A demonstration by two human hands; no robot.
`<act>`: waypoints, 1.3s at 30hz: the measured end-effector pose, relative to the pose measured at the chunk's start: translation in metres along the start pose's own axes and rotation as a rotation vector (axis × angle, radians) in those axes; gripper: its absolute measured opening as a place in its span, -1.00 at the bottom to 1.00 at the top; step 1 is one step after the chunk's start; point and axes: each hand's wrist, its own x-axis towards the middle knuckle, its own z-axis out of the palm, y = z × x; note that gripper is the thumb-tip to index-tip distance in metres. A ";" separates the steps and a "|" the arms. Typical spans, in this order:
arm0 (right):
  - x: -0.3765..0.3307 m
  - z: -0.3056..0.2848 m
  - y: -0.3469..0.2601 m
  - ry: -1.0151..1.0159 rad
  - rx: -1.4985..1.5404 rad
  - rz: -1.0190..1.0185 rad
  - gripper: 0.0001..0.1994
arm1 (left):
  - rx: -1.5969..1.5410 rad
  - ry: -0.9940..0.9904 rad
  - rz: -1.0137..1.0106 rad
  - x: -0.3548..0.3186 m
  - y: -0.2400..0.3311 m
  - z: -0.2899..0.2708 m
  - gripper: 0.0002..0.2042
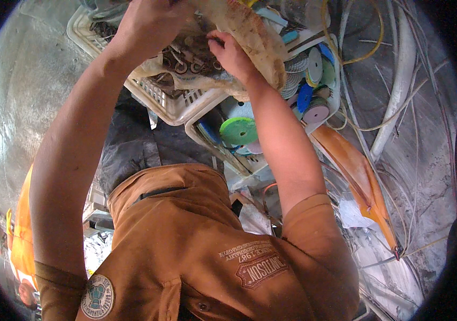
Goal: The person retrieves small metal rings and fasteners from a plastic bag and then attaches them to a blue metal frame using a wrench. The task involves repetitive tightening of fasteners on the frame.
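A dirty, translucent plastic bag (252, 35) lies open across a white plastic basket (177, 109). Inside it is a jumble of dark, rusty metal hardware (188, 60), some pieces ending in rings. My left hand (153, 27) is over the left side of the bag's mouth; the picture's upper edge cuts off its fingers. My right hand (232, 55) reaches in over the hardware from the right, its fingers curled together. Whatever lies between those fingertips is too small to make out.
Beside the bag, another white basket (193, 131) holds several round discs, among them a green disc (238, 131) and a blue disc (304, 96). Hoses and a thick pale pipe (400, 85) run along the right. An orange strip (354, 174) lies below them.
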 end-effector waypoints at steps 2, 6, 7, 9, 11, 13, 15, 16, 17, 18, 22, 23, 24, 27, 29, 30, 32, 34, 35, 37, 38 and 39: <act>-0.002 0.002 -0.004 -0.083 0.060 -0.016 -0.77 | 0.077 0.015 0.003 -0.002 -0.001 -0.003 -0.86; -0.006 0.017 0.009 0.168 -0.075 -0.115 -0.77 | 0.105 0.006 -0.001 -0.002 0.006 0.001 -0.87; -0.005 0.019 0.010 0.277 -0.121 -0.141 -0.77 | 0.103 0.001 0.022 -0.002 0.005 0.001 -0.87; -0.006 0.015 0.008 0.243 -0.180 -0.071 -0.78 | 0.098 -0.008 0.067 -0.002 0.001 -0.001 -0.86; -0.005 0.008 0.001 0.191 -0.215 -0.025 -0.78 | 0.142 0.026 0.027 -0.003 0.002 -0.001 -0.85; -0.004 0.002 0.000 0.135 -0.194 0.004 -0.77 | 0.232 0.031 -0.045 -0.003 0.009 0.000 -0.83; -0.006 -0.001 0.002 0.098 -0.096 0.035 -0.77 | 0.370 0.017 -0.154 -0.004 0.018 0.000 -0.82; -0.007 -0.003 0.000 0.076 -0.034 0.029 -0.77 | 0.390 0.030 -0.117 -0.007 0.008 -0.003 -0.83; -0.009 -0.005 -0.003 0.054 0.027 0.025 -0.76 | 0.411 0.043 -0.079 -0.011 -0.010 -0.008 -0.82; -0.015 -0.012 -0.014 0.024 0.080 0.000 -0.76 | 0.431 0.060 -0.045 -0.015 -0.021 -0.014 -0.78; -0.056 -0.024 -0.024 -0.284 0.331 0.237 -0.73 | 0.537 0.009 -0.137 -0.050 0.003 -0.006 -0.74; -0.067 -0.037 -0.032 -0.313 0.458 0.281 -0.70 | 0.505 0.002 -0.177 -0.063 0.005 -0.006 -0.75; -0.071 -0.070 -0.065 -0.351 0.589 0.319 -0.67 | 0.474 0.004 -0.224 -0.079 0.006 -0.008 -0.77; -0.100 -0.112 -0.092 -0.281 0.754 0.455 -0.68 | 0.421 0.164 -0.241 -0.126 -0.005 -0.015 -0.85; -0.119 -0.125 -0.092 -0.194 0.763 0.543 -0.70 | 0.423 0.287 -0.224 -0.147 -0.019 -0.020 -0.87; -0.129 -0.130 -0.087 -0.147 0.746 0.575 -0.70 | 0.393 0.316 -0.228 -0.155 -0.029 -0.025 -0.87; -0.143 -0.126 -0.077 -0.016 0.721 0.610 -0.70 | 0.330 0.364 -0.229 -0.165 -0.052 -0.030 -0.88; -0.157 -0.119 -0.069 0.129 0.707 0.619 -0.70 | 0.327 0.381 -0.216 -0.162 -0.059 -0.025 -0.88; -0.164 -0.117 -0.065 0.123 0.621 0.641 -0.68 | 0.326 0.390 -0.211 -0.159 -0.062 -0.023 -0.88; -0.169 -0.108 -0.066 0.205 0.704 0.653 -0.65 | 0.391 0.412 -0.201 -0.151 -0.061 -0.019 -0.88; -0.173 -0.102 -0.066 0.245 0.745 0.658 -0.63 | 0.422 0.423 -0.197 -0.147 -0.061 -0.017 -0.88; -0.172 -0.094 -0.067 0.279 0.730 0.676 -0.59 | 0.435 0.453 -0.137 -0.145 -0.064 -0.012 -0.85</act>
